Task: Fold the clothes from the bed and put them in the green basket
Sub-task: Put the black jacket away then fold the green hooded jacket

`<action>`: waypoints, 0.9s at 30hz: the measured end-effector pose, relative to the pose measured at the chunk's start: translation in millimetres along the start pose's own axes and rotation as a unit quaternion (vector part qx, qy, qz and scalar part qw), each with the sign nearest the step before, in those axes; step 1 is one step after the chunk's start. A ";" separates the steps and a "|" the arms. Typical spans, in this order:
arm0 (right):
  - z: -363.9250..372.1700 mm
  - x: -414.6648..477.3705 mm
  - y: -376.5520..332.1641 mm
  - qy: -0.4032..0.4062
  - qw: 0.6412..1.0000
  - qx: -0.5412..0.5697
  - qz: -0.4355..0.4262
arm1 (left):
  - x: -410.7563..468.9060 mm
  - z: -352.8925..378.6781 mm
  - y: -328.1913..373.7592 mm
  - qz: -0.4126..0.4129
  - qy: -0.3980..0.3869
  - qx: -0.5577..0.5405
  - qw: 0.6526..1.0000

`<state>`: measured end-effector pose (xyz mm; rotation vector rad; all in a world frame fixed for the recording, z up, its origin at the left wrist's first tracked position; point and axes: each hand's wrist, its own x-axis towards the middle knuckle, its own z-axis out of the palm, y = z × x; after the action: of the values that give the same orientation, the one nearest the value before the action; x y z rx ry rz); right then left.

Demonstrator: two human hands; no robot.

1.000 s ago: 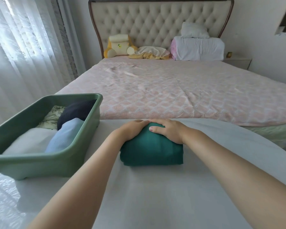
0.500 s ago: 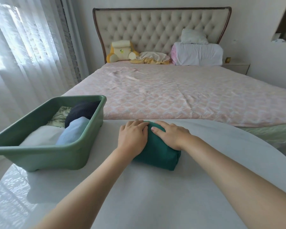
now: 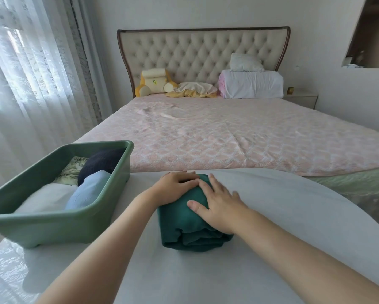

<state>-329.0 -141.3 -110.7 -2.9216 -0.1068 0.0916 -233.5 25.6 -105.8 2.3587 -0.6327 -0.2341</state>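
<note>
A dark green folded garment [image 3: 184, 227] lies as a thick bundle on the round white table [image 3: 272, 216], its layered end facing me. My left hand [image 3: 175, 189] rests flat on its far left top, fingers straight. My right hand [image 3: 217, 205] presses flat on its right top, fingers spread. The green basket [image 3: 109, 202] stands on the table to the left, apart from the bundle. It holds folded white, light blue, dark navy and pale patterned clothes.
Beyond the table is the bed [image 3: 228, 137] with a pink quilted cover. At its tufted headboard lie a yellow cushion [image 3: 153, 84], a crumpled cream cloth [image 3: 193, 89] and stacked white pillows [image 3: 252, 83]. Sheer curtains [image 3: 30, 84] hang left; a nightstand [image 3: 300, 99] stands far right.
The bundle has been turned so its layered end faces me. Both hands shifted on top of it, the right one spreading flat. The camera tilted up a little.
</note>
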 end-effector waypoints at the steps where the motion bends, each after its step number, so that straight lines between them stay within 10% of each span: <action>1: 3.9 1.7 0.2 -0.004 0.999 0.051 -0.007 | 0.2 1.3 -0.2 -0.004 0.020 -0.001 1.000; 6: 13.6 5.4 5.1 -0.005 0.982 0.186 0.008 | -16.6 19.8 10.6 -0.034 0.249 0.146 0.957; 18: 31.5 6.4 0.6 0.055 0.979 0.197 0.014 | -43.2 27.2 1.9 -0.070 0.101 -0.086 0.989; 27: 29.7 -26.8 -0.9 0.071 0.993 0.070 -0.058 | -73.6 32.3 6.4 -0.127 0.174 -0.155 0.964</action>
<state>-357.8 -136.2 -138.0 -2.7640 -0.2364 -0.1218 -310.1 39.9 -126.2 2.0989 -0.1119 -0.0227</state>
